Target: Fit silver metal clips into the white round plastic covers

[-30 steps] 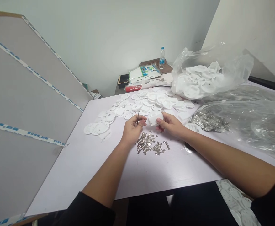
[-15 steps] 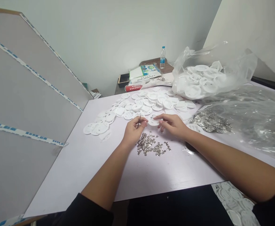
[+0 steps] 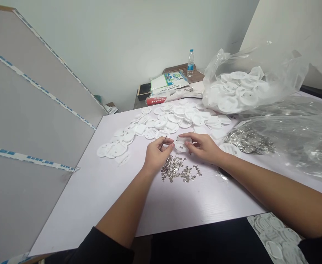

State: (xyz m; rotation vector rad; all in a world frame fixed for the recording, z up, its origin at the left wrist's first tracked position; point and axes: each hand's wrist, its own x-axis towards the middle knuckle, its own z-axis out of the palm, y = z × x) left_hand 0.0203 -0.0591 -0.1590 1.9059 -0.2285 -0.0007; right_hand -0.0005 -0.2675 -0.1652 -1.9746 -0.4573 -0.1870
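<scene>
A thin dark tool (image 3: 163,142) is pinched between the thumb and fingers of my left hand (image 3: 157,154), whose fingertips are beside a round white plastic disc (image 3: 181,146). The thumb and fingers of my right hand (image 3: 203,147) grip that disc by its right side. Just below both hands, a pile of small shiny metal pieces (image 3: 174,167) lies on the table (image 3: 94,198). Beyond the hands many white discs (image 3: 174,118) are spread in an overlapping heap.
A clear bag of white discs (image 3: 232,91) stands at the back right, with a bag of metal pieces (image 3: 250,141) before it. A water bottle (image 3: 190,64) and packets (image 3: 169,81) are at the back. A grey partition (image 3: 34,121) borders the left.
My right thumb has come onto the disc's face, and the disc is now tilted up and gripped. My left hand has barely moved and still holds the tool.
</scene>
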